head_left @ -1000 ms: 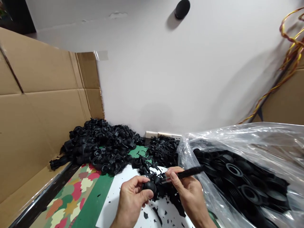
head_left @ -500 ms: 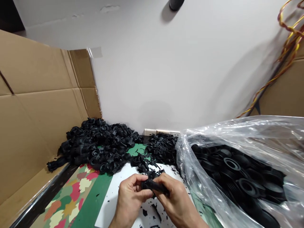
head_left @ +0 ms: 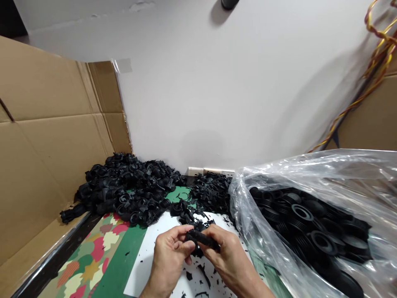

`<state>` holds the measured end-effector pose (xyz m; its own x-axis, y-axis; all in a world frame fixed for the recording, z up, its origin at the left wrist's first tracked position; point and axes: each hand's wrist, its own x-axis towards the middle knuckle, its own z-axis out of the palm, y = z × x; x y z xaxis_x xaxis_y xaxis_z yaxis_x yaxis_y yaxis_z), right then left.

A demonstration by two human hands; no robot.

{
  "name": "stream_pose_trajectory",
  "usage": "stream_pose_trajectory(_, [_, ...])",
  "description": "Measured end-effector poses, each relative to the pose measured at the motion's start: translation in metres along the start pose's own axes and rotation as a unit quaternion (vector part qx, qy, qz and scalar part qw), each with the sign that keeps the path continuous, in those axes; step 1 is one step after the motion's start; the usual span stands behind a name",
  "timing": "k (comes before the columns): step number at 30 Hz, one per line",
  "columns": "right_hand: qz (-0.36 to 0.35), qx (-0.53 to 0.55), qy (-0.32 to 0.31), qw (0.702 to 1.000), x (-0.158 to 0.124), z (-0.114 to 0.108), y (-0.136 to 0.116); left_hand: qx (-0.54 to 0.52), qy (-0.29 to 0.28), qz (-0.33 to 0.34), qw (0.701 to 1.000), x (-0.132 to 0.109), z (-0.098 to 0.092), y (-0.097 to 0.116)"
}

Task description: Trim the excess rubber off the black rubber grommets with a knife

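Left hand (head_left: 169, 258): sat low in the centre, fingers curled, pinching the left end of the black part (head_left: 201, 239).
Right hand (head_left: 231, 260): sat just right of it, closed over the part's right end.
Black part: lay between both hands, above the white sheet (head_left: 145, 265).
Surroundings: pile of parts (head_left: 124, 194) at centre left; plastic bag (head_left: 310, 178) at right.

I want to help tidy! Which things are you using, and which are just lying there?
In use: left hand, right hand, small black rubber piece pinched between them, white sheet with black trimmings, clear plastic bag of black rubber rings.
Lying about: brown cardboard wall, red-and-yellow twisted wires.
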<state>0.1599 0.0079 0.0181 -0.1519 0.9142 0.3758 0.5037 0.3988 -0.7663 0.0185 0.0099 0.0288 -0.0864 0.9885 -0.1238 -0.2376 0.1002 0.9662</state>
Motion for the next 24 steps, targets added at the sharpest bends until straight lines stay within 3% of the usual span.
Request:
stream_pose_trajectory(6, [-0.078,-0.131,-0.009,0.988,-0.003,0.005,0.005,0.036,-0.007,0.038,0.999,-0.002,-0.003,-0.012])
stream_pose_trajectory(11, [-0.130,-0.231,0.050,0.963,-0.009,0.017,0.011,0.023,-0.021,0.039,0.999,-0.001,-0.003,-0.015])
stream_pose_trajectory(14, [-0.055,-0.177,0.086,0.979,-0.007,0.014,0.015,0.028,-0.013,0.016,0.999,-0.001,-0.001,-0.009])
stream_pose_trajectory(18, [0.120,0.009,0.117,0.986,0.003,-0.006,0.019,0.037,-0.002,-0.001,0.999,-0.002,-0.001,-0.004])
stream_pose_trajectory(21, [0.190,0.146,0.093,0.966,0.008,-0.016,0.021,0.026,-0.007,-0.010,1.000,-0.001,-0.005,-0.004])
stream_pose_trajectory(24, [0.202,0.231,0.039,0.951,0.009,-0.018,0.018,0.012,-0.003,-0.025,1.000,0.001,-0.008,-0.007])
